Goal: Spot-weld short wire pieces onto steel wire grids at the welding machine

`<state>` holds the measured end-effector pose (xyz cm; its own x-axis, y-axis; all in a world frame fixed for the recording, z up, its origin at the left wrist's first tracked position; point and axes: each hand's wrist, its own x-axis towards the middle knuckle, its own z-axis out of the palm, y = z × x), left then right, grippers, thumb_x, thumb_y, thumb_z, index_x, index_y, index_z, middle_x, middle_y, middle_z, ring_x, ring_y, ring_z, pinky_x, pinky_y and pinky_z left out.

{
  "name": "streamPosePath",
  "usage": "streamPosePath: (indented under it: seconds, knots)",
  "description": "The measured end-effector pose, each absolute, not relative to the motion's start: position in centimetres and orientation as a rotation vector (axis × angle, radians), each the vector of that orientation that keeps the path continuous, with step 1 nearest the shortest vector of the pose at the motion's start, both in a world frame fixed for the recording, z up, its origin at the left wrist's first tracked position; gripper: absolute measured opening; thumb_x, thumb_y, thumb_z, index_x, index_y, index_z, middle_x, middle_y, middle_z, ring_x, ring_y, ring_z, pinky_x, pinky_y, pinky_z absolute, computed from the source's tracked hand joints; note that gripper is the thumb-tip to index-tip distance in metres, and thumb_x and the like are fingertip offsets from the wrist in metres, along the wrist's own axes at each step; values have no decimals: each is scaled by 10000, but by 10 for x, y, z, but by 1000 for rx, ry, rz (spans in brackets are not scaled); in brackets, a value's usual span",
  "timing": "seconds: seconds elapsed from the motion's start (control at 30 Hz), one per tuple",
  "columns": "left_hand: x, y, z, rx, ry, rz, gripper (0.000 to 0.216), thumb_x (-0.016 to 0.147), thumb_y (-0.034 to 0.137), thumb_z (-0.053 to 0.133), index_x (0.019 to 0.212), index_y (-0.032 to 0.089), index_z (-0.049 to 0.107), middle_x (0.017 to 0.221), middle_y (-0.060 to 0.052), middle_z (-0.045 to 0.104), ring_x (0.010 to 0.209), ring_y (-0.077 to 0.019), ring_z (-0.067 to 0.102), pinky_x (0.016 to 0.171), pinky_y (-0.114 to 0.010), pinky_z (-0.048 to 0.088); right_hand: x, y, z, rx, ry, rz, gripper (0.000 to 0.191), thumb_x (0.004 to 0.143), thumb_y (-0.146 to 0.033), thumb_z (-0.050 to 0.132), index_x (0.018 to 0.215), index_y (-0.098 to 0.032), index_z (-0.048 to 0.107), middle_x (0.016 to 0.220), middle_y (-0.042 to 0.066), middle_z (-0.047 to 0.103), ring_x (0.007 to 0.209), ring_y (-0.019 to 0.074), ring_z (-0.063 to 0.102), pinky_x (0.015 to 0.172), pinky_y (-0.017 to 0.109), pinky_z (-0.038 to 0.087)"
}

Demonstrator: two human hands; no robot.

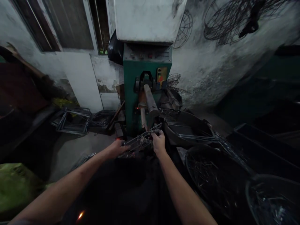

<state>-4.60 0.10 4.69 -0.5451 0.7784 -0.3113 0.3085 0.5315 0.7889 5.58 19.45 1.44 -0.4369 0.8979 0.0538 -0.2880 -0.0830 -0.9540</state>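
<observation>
A bent-wire metal frame (137, 142) lies under the two arms of a green machine (130, 75). My left hand (117, 147) is closed on the frame's left end. At the frame's right part, close to the machine's lower arm (143, 118), my right hand (158, 140) is pinched on the wire; whether it also holds a small piece there is too dark to see. Above my right hand the thick upper arm (151, 101) points toward me.
Wire frames (73, 121) are piled on the floor at left. On the right stand a basin of long wires (192, 125), a tub of thin metal pieces (203, 172) and another tub (272, 200). A phone (161, 75) is on the machine's front. Wire baskets (229, 22) hang on the wall.
</observation>
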Motion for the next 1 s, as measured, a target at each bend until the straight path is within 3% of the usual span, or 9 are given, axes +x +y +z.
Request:
streamPosePath:
  seconds: [0.33,0.53,0.67,0.83,1.0]
  knots:
    - [-42,4,45,880,2116,961,479,676,595,556,779,131,623,645,-12,593,617,-155,529,528,-232,368,48,205,1,-730,-1281,1632,232,564,-285,604,691,-200,429,571,-82,474,497,74,465,500,209,411]
    - [-37,6,31,859,2071,960,429,724,594,505,686,166,519,481,44,437,409,-91,372,415,-222,267,53,202,10,-776,-1263,1748,277,565,-299,618,742,-209,425,577,-58,539,539,118,547,474,220,442]
    - [-34,7,29,741,2035,1014,416,671,591,562,698,183,483,444,68,404,370,-82,340,387,-214,250,64,201,18,-852,-1387,1705,299,583,-327,643,780,-205,453,583,-38,584,491,116,530,426,214,426]
    - [-34,5,36,808,2056,1050,437,626,597,597,638,167,515,465,43,449,433,-101,401,423,-227,282,69,203,26,-963,-1601,1688,216,709,-379,583,663,-201,469,519,-21,567,384,97,448,368,215,358]
    - [-35,4,40,788,2081,1064,462,611,604,611,689,150,572,476,30,481,474,-131,457,444,-237,306,62,201,33,-962,-1719,1672,226,821,-312,449,619,-211,443,433,-55,476,349,98,397,388,218,322]
